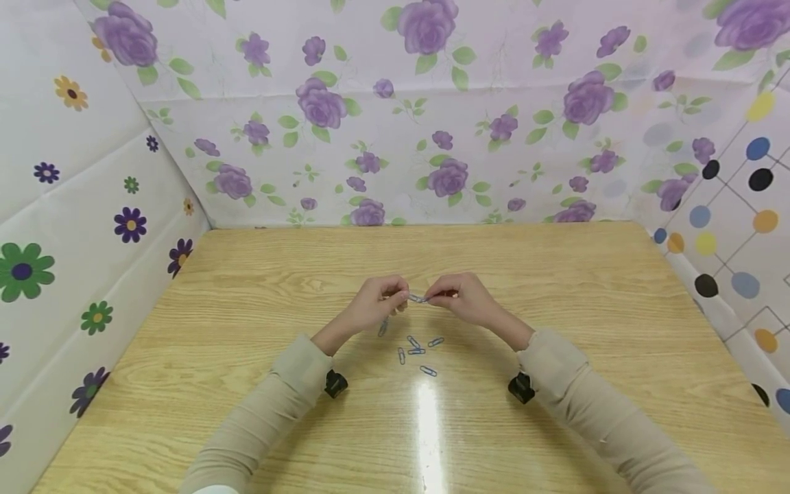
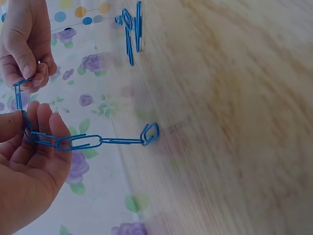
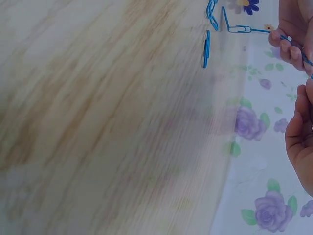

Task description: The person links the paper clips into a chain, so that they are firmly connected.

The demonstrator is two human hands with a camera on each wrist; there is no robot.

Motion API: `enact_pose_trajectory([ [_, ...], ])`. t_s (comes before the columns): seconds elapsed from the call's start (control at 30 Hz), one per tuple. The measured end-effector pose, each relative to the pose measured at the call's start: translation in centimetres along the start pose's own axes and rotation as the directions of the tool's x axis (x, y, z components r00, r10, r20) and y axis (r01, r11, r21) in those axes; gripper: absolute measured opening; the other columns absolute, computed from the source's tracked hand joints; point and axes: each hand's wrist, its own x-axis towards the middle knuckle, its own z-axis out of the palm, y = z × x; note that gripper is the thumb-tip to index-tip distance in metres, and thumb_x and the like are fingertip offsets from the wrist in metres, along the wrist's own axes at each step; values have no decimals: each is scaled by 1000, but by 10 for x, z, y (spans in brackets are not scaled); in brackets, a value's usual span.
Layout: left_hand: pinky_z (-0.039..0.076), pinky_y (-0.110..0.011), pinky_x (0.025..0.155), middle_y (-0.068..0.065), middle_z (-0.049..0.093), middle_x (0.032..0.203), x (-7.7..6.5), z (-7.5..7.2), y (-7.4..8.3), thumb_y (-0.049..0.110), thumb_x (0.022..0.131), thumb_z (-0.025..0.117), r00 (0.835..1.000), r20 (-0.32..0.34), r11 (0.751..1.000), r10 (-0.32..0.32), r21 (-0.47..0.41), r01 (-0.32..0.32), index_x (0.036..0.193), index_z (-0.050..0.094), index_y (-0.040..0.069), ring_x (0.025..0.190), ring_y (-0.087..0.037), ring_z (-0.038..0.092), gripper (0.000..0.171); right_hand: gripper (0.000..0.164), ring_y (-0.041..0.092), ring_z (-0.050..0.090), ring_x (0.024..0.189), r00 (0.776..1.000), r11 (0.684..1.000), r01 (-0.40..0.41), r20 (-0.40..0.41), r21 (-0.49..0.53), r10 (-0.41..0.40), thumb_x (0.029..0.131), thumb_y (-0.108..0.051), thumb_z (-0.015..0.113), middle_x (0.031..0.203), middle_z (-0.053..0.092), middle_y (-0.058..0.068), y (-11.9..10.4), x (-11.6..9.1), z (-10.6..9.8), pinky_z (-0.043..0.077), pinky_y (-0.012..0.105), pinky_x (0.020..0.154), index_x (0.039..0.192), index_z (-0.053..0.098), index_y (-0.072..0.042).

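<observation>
- Left hand (image 1: 375, 303): grasping the chain (image 2: 87, 142) of blue paper clips, thumb against the fingers, with the links running across the fingers
- Right hand (image 1: 465, 298): pinching the clip at the chain's other end between thumb and fingers; whether that clip is hooked through the next cannot be told
- The chain is up above the bench (image 1: 592, 384), spanning the gap between the two hands; its free end hangs past the left hand, on the near side, and whether it touches the wood is unclear
- Five loose clips (image 1: 416, 352) lie on the bench, nearer the person than the hands; two are very close together, the others just beside
- Beige sleeves (image 1: 265, 412) cover both arms, with a black device (image 1: 335, 384) under each wrist
- Behind the bench hangs a purple-flowered cloth (image 1: 395, 137)
</observation>
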Motion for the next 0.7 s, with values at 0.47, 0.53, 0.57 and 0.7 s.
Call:
enact_pose_trajectory([
  [0.47,40,-27,53,-21,57,77,7,2,-34,1,90,50,998,-29,997,-61,-55,59,110,58,-6,58,-18,48,22,4,12,55,64,994,996,-90,-56,20,91,83,-4,65,74,64,2,-3,-5,-1,47,25,58,81,66,-1],
  [0.53,37,-24,51,-15,56,71,8,3,-35,5,89,55,1000,-27,1000,-16,-14,16,108,59,-5,55,-15,45,22,2,14,56,65,995,995,-88,-51,44,91,83,-3,65,75,64,4,-4,-4,0,47,24,58,82,66,-1],
  [0.57,37,-23,50,-11,55,68,8,3,-36,6,87,58,999,-30,1000,16,20,-16,107,60,-4,55,-15,44,22,2,16,57,65,994,994,-94,-47,63,97,83,-3,65,76,64,5,-5,-4,0,47,24,58,83,66,-2],
  [0.7,36,-22,49,2,48,60,9,5,-38,6,80,68,986,-40,973,162,176,-152,101,63,0,52,-10,40,22,5,31,58,71,981,963,-191,-5,189,195,85,-2,61,78,64,8,-6,-4,2,49,33,61,88,64,1],
])
